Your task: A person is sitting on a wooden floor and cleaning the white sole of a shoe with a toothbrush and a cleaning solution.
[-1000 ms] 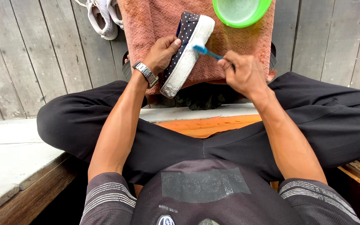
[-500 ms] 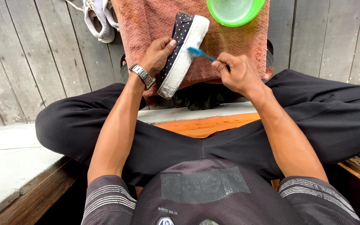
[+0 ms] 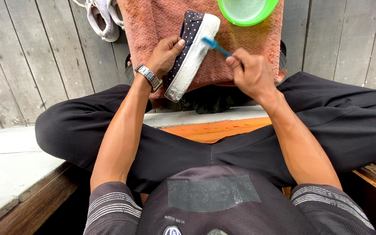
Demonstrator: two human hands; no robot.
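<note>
My left hand (image 3: 165,53) grips a dark dotted shoe (image 3: 191,50) with a white rubber sole, held on edge over a pink towel (image 3: 153,21). A metal watch sits on that wrist. My right hand (image 3: 249,72) is closed around a blue toothbrush (image 3: 214,45), whose bristle head touches the white sole near the shoe's toe end. I sit cross-legged in black trousers, with both hands raised in front of my knees.
A green bowl (image 3: 246,9) rests on the towel at the upper right. White shoes (image 3: 104,19) lie on the grey wooden planks at the upper left. An orange cloth (image 3: 214,128) lies under my legs. A pale bench edge (image 3: 5,174) runs along the left.
The brush head has slid along the white sole toward the toe end. The view has shifted slightly; the shoe stays in my left hand.
</note>
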